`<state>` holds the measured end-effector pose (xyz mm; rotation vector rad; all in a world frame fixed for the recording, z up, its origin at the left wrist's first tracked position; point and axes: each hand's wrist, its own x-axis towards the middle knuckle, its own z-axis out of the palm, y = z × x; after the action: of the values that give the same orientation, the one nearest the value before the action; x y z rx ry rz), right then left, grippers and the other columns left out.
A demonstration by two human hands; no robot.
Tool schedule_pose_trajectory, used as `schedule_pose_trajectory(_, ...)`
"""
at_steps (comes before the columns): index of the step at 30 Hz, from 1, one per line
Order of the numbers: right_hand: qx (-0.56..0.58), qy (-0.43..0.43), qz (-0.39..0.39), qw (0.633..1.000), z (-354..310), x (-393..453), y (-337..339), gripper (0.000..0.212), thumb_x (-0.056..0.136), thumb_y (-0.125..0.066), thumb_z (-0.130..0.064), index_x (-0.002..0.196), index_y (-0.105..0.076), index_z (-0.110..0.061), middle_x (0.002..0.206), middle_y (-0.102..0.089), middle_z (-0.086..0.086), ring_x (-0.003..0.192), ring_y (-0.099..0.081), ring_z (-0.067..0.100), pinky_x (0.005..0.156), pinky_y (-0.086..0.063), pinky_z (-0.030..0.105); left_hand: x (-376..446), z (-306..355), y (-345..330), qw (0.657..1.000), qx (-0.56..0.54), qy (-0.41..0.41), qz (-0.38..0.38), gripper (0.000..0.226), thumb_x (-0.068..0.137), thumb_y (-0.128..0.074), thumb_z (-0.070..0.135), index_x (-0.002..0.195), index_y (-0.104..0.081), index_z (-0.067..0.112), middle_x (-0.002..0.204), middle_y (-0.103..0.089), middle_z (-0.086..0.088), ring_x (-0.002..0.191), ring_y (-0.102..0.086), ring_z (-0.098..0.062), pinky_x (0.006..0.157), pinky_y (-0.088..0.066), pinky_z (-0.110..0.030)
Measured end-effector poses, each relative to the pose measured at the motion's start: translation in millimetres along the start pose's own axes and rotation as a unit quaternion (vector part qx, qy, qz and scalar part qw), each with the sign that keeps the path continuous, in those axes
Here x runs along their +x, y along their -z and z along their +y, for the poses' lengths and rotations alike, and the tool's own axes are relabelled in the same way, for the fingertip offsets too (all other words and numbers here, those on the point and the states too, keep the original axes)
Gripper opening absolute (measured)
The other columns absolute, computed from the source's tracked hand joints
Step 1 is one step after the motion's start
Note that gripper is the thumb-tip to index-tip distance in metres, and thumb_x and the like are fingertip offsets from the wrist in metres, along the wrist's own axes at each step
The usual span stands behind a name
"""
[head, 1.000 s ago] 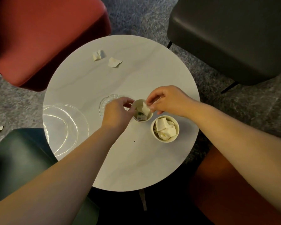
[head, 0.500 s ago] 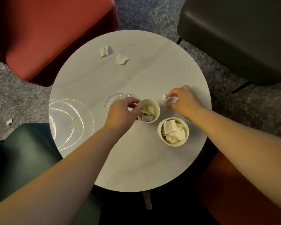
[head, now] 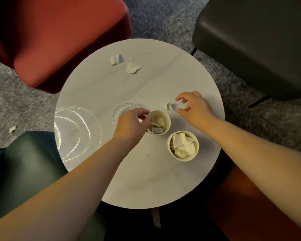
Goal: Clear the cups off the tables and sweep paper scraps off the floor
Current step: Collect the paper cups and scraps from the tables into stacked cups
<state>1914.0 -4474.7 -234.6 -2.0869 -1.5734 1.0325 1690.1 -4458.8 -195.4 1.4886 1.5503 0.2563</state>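
Two white paper cups stand on the round white table [head: 142, 181]. My left hand [head: 131, 125] grips the left rim of the nearer-centre cup [head: 163, 117], which holds paper scraps and a small packet. The second cup [head: 183, 146], full of paper scraps, stands to its lower right. My right hand [head: 194, 108] hovers just right of a small paper scrap [head: 169, 106] on the table, thumb and forefinger spread apart around it. Two more scraps [head: 116, 59] [head: 132, 67] lie at the far side of the table. One scrap [head: 12, 129] is on the carpet at the left.
A small clear glass dish [head: 122, 110] sits behind my left hand, and a large clear plate [head: 76, 131] lies at the table's left edge. Chairs ring the table: red [head: 59, 40], dark grey [head: 259, 40], green [head: 24, 171], orange [head: 250, 206].
My right hand left the cup my left hand holds and moved right to a scrap on the table. Its fingers, pressed on the scrap half a second ago, are now spread.
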Motion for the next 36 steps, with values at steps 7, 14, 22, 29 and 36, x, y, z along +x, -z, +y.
schedule_pose_trajectory(7,-0.016,0.044,-0.058,0.997,3,29,-34,0.023,0.086,-0.069,-0.018,0.102,-0.063,-0.033,0.094,-0.048,-0.012,0.075,-0.054,0.002,0.062,-0.043,0.009,-3,-5,2,1.0,0.007,0.009,0.026,0.006,0.092,-0.064,0.031,0.092,-0.064,0.037,0.087,-0.064,0.019,0.059,-0.065,-0.004,0.069,-0.059,-0.033)
schedule_pose_trajectory(14,-0.059,0.046,-0.065,0.995,-1,26,-17,0.011,0.091,-0.063,-0.021,0.098,-0.069,-0.025,0.101,-0.054,-0.004,0.083,-0.054,0.011,0.071,-0.043,0.022,-1,-3,0,0.999,0.021,0.004,0.035,0.003,0.093,-0.063,0.033,0.093,-0.066,0.034,0.087,-0.063,0.02,0.069,-0.067,-0.008,0.074,-0.058,-0.032)
schedule_pose_trajectory(22,0.192,0.03,-0.081,0.978,-42,-5,33,0.012,0.084,-0.071,-0.021,0.092,-0.072,-0.031,0.089,-0.068,-0.006,0.074,-0.066,0.004,0.053,-0.049,0.012,6,4,-7,0.999,0.014,0.02,0.036,0.019,0.093,-0.063,0.035,0.108,-0.069,0.024,0.096,-0.067,0.009,0.082,-0.067,-0.012,0.079,-0.058,-0.038)
schedule_pose_trajectory(29,0.178,0.023,-0.171,0.969,-56,-13,30,0.029,0.082,-0.073,-0.024,0.11,-0.068,-0.032,0.1,-0.069,-0.011,0.081,-0.069,0.014,0.064,-0.059,0.024,13,12,-8,0.999,0.028,0.021,0.035,0.017,0.094,-0.063,0.034,0.107,-0.069,0.026,0.097,-0.069,0.006,0.082,-0.068,-0.016,0.078,-0.058,-0.04)
schedule_pose_trajectory(36,0.186,0.012,-0.113,0.976,-49,-25,47,0.026,0.083,-0.071,-0.034,0.105,-0.063,-0.044,0.101,-0.066,-0.015,0.091,-0.064,0.003,0.074,-0.049,0.016,14,14,-5,0.998,0.046,0.019,0.029,0.02,0.094,-0.062,0.04,0.108,-0.068,0.027,0.098,-0.068,0.008,0.078,-0.067,-0.014,0.069,-0.057,-0.03)
